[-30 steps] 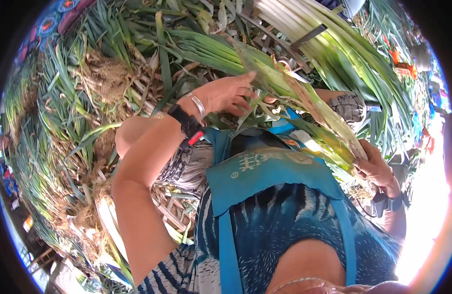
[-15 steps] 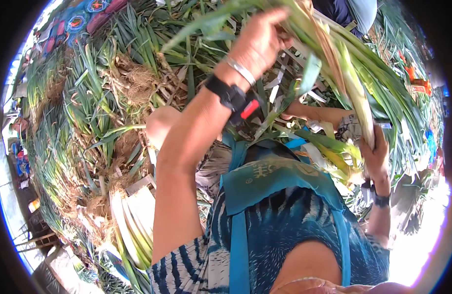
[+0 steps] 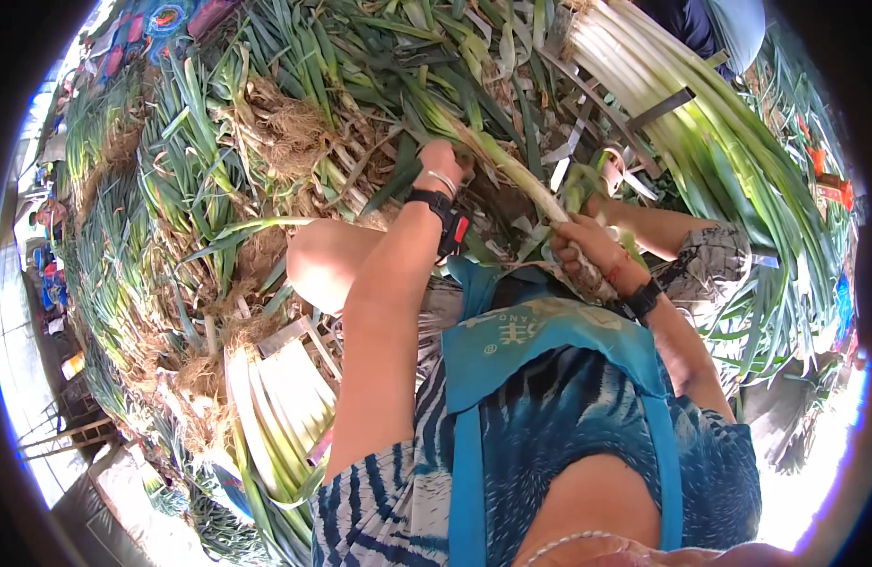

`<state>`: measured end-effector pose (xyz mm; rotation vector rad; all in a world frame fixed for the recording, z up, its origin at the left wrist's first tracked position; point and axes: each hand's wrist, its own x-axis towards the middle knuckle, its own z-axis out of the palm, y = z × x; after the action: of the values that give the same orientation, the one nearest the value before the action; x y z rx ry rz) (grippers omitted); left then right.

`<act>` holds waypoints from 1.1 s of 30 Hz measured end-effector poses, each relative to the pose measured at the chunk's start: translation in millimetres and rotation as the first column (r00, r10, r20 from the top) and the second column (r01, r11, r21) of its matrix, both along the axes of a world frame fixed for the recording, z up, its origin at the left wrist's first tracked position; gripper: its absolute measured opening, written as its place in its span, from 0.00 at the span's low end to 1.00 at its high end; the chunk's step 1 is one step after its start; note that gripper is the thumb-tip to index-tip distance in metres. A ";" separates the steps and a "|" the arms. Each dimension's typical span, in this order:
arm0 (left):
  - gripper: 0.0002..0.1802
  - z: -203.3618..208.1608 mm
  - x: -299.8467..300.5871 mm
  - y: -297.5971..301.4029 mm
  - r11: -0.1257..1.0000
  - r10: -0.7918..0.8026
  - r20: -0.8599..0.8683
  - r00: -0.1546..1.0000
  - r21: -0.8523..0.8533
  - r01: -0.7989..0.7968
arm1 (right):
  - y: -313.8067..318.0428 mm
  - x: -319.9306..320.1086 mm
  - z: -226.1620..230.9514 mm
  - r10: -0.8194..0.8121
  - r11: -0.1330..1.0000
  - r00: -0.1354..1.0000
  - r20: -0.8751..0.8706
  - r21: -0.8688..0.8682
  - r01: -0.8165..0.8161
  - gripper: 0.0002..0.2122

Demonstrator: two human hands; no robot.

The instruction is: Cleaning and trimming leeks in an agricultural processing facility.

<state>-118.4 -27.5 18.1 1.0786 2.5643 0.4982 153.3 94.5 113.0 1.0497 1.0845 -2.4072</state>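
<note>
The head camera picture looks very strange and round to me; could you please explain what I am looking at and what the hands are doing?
No machine is at work here: a person wears a wide fisheye camera on the head, looking down, so straight edges bend and the picture is round. The blue apron and striped top are the wearer's own, and the forearms rise from the lower edge. All around lie heaps of long green onions or leeks: a trimmed white bundle at upper right, another white bundle at lower left, and untrimmed ones with tangled roots at upper left. The left hand, with a bracelet and a black wristband, grips one stalk higher up. The right hand holds the same stalk lower down, near its end.
</note>
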 end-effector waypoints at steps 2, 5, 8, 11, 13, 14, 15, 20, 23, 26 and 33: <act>0.11 -14.1 15.0 -16.6 0.983 -0.044 0.153 0.987 0.184 0.015 | 0.9 0.2 2.2 -0.093 0.980 0.996 -0.015 -0.178 0.088 0.16; 0.14 30.1 49.9 13.0 0.568 -0.210 0.969 0.130 0.229 -0.790 | 24.8 8.4 19.6 -0.235 0.881 0.953 -0.190 -0.456 0.126 0.14; 0.10 125.9 77.6 19.5 0.805 -0.404 0.879 0.252 0.472 -0.359 | 47.2 9.2 24.9 -0.421 0.689 0.889 -0.181 -0.701 0.184 0.14; 0.10 171.1 118.4 2.3 0.823 -0.566 0.821 0.077 0.556 0.118 | 69.6 -1.0 8.5 -0.499 0.606 0.844 -0.196 -0.775 0.179 0.12; 0.14 165.9 129.3 -10.0 0.742 -0.619 0.780 0.092 0.543 0.393 | 86.2 -13.2 5.5 -0.377 0.604 0.862 -0.338 -0.795 -0.047 0.14; 0.15 171.2 126.4 -13.4 0.713 -0.648 0.732 0.210 0.486 0.505 | 91.3 -5.3 5.0 -0.439 0.573 0.849 -0.296 -0.819 0.011 0.14; 0.16 163.7 120.1 -25.2 0.780 -0.596 0.730 0.335 0.426 0.459 | 85.0 -3.6 17.2 -0.483 0.530 0.841 -0.245 -0.846 0.058 0.14; 0.17 128.6 87.4 -27.9 0.917 -0.156 0.625 0.765 0.380 -0.124 | 80.6 57.3 43.9 -0.435 0.724 0.848 -0.302 -0.677 0.130 0.21; 0.17 129.2 66.7 -6.7 0.781 -0.056 0.957 0.286 0.220 -0.584 | 63.2 74.9 91.3 -0.163 0.967 0.967 -0.197 -0.224 0.117 0.24; 0.18 134.6 68.9 26.7 0.676 -0.145 0.934 0.325 0.334 -0.657 | 44.1 79.5 112.4 0.029 0.968 0.995 -0.093 0.251 -0.004 0.23; 0.26 117.5 89.3 71.1 0.477 0.011 0.950 0.314 0.271 -0.836 | 29.6 78.2 94.1 0.397 0.045 0.905 0.152 0.982 -0.184 0.21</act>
<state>-29.1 43.6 135.6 -0.0809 1.5260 1.8824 231.5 124.1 207.1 0.6813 2.8510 -1.1006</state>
